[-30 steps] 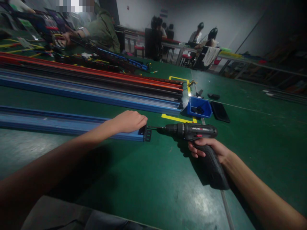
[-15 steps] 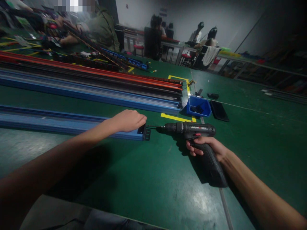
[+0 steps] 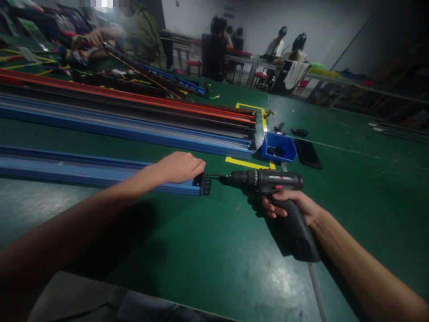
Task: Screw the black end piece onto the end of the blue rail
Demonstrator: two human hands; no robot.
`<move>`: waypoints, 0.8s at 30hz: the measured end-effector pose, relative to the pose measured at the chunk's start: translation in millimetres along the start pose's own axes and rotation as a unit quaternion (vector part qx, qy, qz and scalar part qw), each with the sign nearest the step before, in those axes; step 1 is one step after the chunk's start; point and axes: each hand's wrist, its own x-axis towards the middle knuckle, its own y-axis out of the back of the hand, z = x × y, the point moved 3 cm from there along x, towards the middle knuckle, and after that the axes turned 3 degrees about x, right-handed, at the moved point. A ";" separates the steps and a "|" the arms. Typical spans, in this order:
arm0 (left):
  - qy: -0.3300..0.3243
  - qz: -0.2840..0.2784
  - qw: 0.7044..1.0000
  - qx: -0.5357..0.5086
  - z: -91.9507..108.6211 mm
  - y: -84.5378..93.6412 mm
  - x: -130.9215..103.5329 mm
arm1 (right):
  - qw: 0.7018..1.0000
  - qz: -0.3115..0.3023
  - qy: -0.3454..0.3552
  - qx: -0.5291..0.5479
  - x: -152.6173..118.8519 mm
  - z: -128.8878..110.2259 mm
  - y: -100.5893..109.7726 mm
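A long blue rail (image 3: 100, 172) lies on the green table, with a black slotted end piece (image 3: 207, 187) at its right end. My left hand (image 3: 181, 167) is closed over that end, its fingers wrapped round the rail. My right hand (image 3: 291, 203) grips the handle of a black power drill (image 3: 278, 180), which points left. The drill's long thin bit (image 3: 216, 175) reaches to the rail's end beside my left fingertips; its tip is hard to make out there.
Behind lie more blue rails (image 3: 134, 129) and red-orange rails (image 3: 167, 102). Right of them stand a blue bin (image 3: 279, 147) with dark parts and a black flat object (image 3: 309, 153). A co-worker's hand (image 3: 97, 37) holds a dark strip at the back left.
The co-worker's hand has risen with the end of the dark strip. My hands and the drill hold nearly the same pose; the view has shifted slightly.
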 end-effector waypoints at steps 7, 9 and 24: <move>0.011 0.000 1.000 -0.015 -1.0 0.7 0.2 | 1.000 -0.003 0.000 0.003 -0.4 -1.2 -1.4; 0.011 0.001 1.000 -0.017 -0.7 1.5 0.2 | 1.000 -0.004 -0.001 0.005 -0.5 -1.2 -1.5; -0.014 -0.011 0.999 0.034 1.2 1.3 -0.5 | 1.000 -0.006 -0.006 0.003 -1.4 -0.8 -0.9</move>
